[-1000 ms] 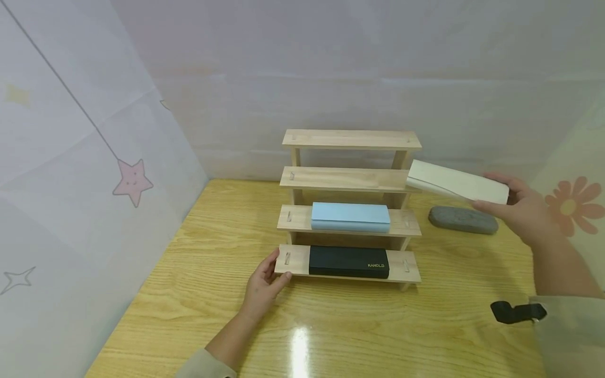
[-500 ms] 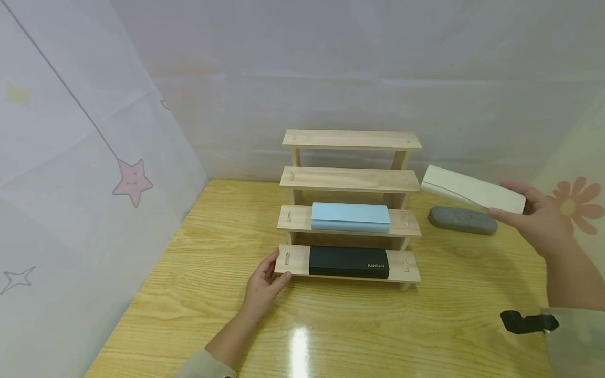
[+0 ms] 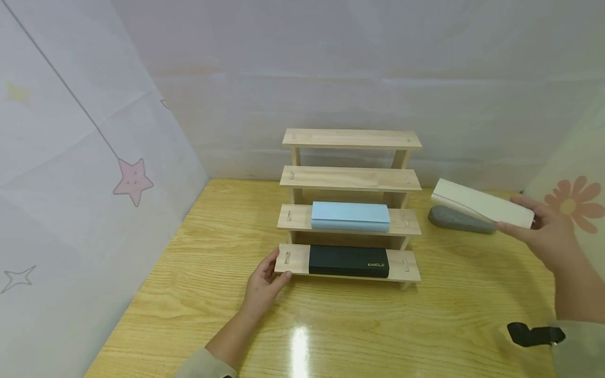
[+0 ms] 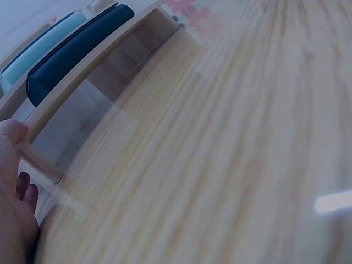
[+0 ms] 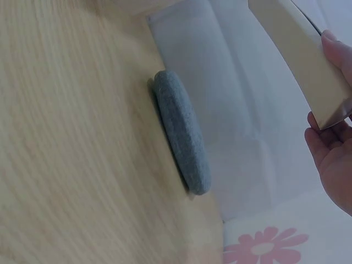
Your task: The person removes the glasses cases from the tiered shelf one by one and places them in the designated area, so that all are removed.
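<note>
The right hand [image 3: 550, 236] grips one end of a long cream case [image 3: 482, 210], fingers and thumb curled round it, holding it in the air near the bench's right edge, just above a grey case [image 3: 460, 220] lying on the bench [image 3: 359, 325]. The left hand [image 3: 264, 283] pinches the left end of the stepped wooden rack [image 3: 350, 178], at its lowest step. A black case [image 3: 348, 262] lies on that step, a light blue case [image 3: 350, 216] on the one above; the two upper steps are bare. Judged from this, a firm brace on the rack and a level cream case would serve best.
</note>
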